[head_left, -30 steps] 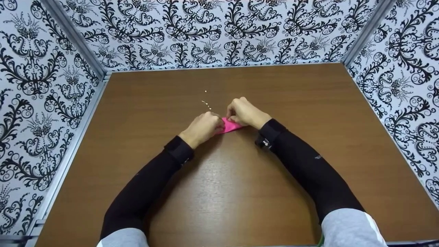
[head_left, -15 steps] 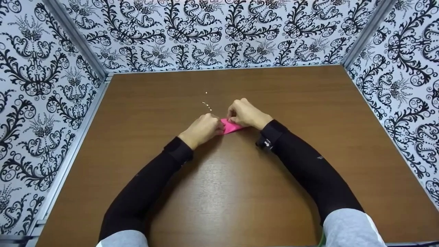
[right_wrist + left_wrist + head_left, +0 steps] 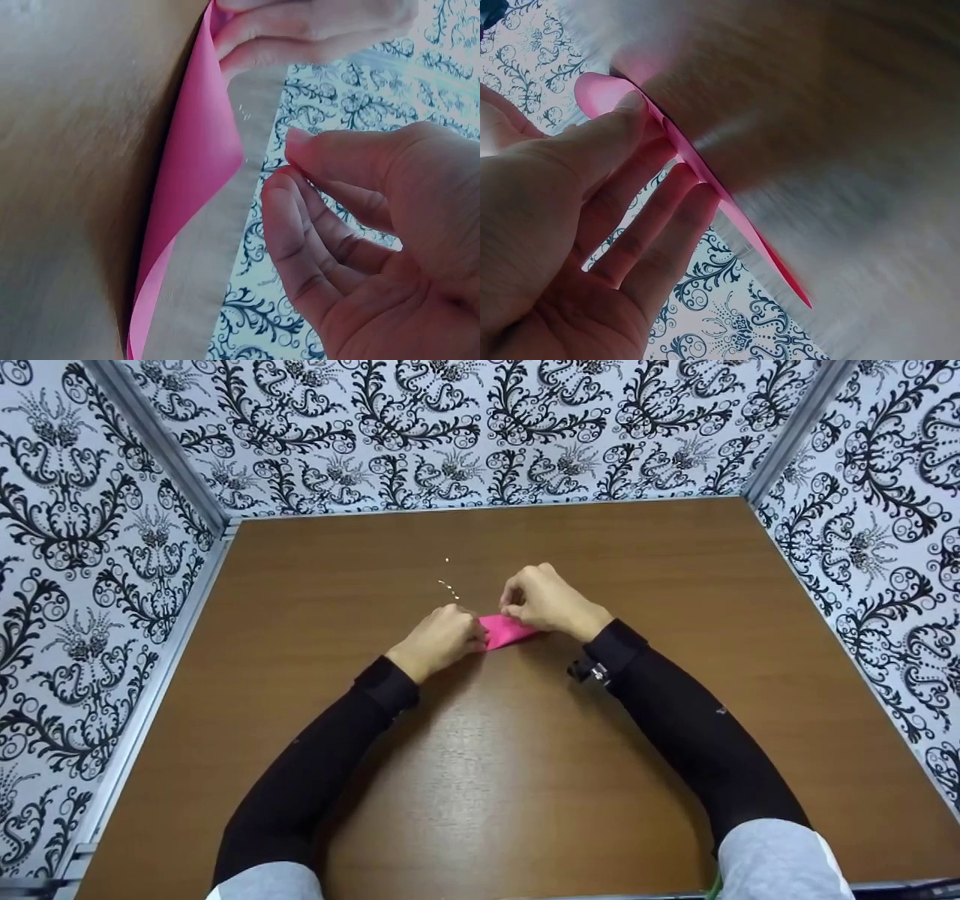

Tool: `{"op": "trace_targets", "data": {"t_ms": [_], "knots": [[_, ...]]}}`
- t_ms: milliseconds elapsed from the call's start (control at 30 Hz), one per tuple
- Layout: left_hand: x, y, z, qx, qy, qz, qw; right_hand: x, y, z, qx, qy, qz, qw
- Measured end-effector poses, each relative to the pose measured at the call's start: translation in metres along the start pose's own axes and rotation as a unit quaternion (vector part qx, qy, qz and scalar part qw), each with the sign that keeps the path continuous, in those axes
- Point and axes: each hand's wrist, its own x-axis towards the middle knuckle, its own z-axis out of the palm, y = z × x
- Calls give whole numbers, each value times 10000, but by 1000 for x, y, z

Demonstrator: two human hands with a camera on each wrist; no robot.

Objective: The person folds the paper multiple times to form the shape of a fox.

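A sheet of pink paper [image 3: 504, 631] lies on the table between the hands, partly covered by them in the head view. My left hand [image 3: 442, 637] pinches it at its left end. In the left wrist view, the thumb presses on one side of the paper [image 3: 746, 225] and the fingers support the other. Seen from the right wrist, the paper [image 3: 196, 142] curls over, with one corner sticking up. My right hand [image 3: 352, 225] is just off that corner. Its fingers are loosely bent, thumb and index tips slightly apart, with nothing held between them.
A brown wooden table [image 3: 480, 780] spreads out around the hands. Several small bright specks [image 3: 449, 587] show on it beyond the left hand. Patterned white-and-black walls [image 3: 465, 435] with metal frame posts [image 3: 154, 442] enclose its back and sides.
My right hand has lifted slightly and moved right, off the paper, so more of the pink sheet shows. The left hand keeps its pinch in nearly the same place.
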Motion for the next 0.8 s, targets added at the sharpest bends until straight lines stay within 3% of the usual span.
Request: {"op": "trace_targets", "data": {"t_ms": [333, 800], "knots": [[0, 0, 0, 75, 37, -4, 10000, -7, -9, 17, -78, -447, -57, 9990], [0, -1, 2, 81, 159, 85, 9998, -10, -8, 31, 69, -405, 458, 9981]]}}
